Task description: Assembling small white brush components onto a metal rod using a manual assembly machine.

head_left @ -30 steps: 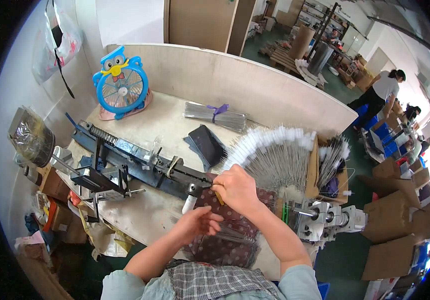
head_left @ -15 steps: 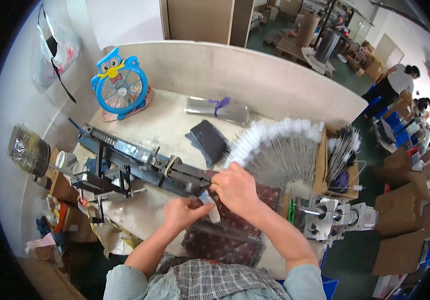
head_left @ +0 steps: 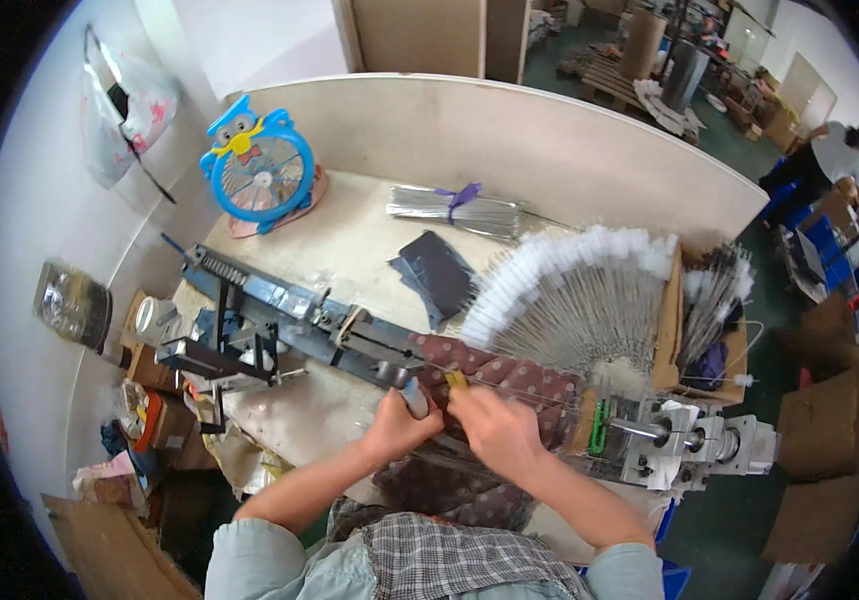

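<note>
Two bare hands work close together at the near end of a long dark machine (head_left: pixel 295 308). The left hand (head_left: pixel 400 425) has its grip closed around a pale handle (head_left: pixel 416 398) at that end, thumb side up, and just beside it the right hand (head_left: pixel 500 428), slightly blurred, is curled with a yellow piece (head_left: pixel 457 380) standing out of its fingers; what kind of tool it is, I cannot tell. The step in hand looks like working the handle while the yellow piece is held near the machine's end. As I judge it, the next move calls for a firm left grip on the handle and a steady, well-aimed right one. Beneath and beside the hands lies a brown dotted cloth (head_left: pixel 540 387). Farther out on the bench (head_left: pixel 350 215), white-tipped wires (head_left: pixel 570 310) spread in a fan, with a cardboard box (head_left: pixel 668 335) beyond them and a metal spindle unit (head_left: pixel 705 440) to the right; a purple-tied bundle (head_left: pixel 490 214) and an owl-shaped blue fan (head_left: pixel 262 180) rest toward the back.
</note>
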The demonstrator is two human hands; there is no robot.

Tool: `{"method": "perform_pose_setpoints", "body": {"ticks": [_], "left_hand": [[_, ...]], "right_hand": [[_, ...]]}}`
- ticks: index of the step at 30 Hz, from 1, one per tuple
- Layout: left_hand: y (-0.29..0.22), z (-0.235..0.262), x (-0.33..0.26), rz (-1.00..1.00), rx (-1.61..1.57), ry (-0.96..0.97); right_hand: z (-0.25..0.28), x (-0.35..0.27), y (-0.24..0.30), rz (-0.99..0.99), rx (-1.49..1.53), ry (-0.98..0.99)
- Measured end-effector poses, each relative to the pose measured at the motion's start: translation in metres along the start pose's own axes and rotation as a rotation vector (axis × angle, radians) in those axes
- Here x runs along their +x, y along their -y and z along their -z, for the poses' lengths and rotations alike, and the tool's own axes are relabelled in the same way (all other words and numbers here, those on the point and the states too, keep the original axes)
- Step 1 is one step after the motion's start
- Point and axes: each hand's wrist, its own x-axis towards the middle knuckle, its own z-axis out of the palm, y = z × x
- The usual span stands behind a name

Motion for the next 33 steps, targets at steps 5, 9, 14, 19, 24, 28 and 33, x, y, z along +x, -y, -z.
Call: {"method": "perform_pose_setpoints", "body": {"ticks": [5, 9, 14, 19, 24, 28, 33], "left_hand": [[0.006, 0.019, -0.003, 0.086, 0.229, 0.023], [0.058, 0.071, -0.021, 0.2, -0.708, -0.316], [0.082, 0.128, -0.044, 0.401, -1.113, -0.515], [0.099, 0.131, -0.042, 0.285, -1.206, -0.563], [0.101, 0.118, -0.039, 0.233, -1.161, -0.688], [0.015, 0.048, -0.041, 0.011, -0.789, -0.236], [-0.044, -0.037, -0.003, 0.054, -0.827, 0.035]], "right_hand": [[-0.032, 0.016, -0.018, -0.079, -0.171, 0.006], [-0.014, 0.013, -0.009, -0.067, -0.121, 0.112], [-0.004, 0.02, 0.0, -0.075, -0.08, 0.11], [0.004, 0.021, 0.006, -0.068, -0.061, 0.142], [0.035, 0.02, 0.017, -0.072, 0.004, 0.143], [0.057, 0.025, 0.007, 0.066, -0.111, -0.148], [0.063, 0.009, -0.016, -0.244, 0.176, -0.128]]}}
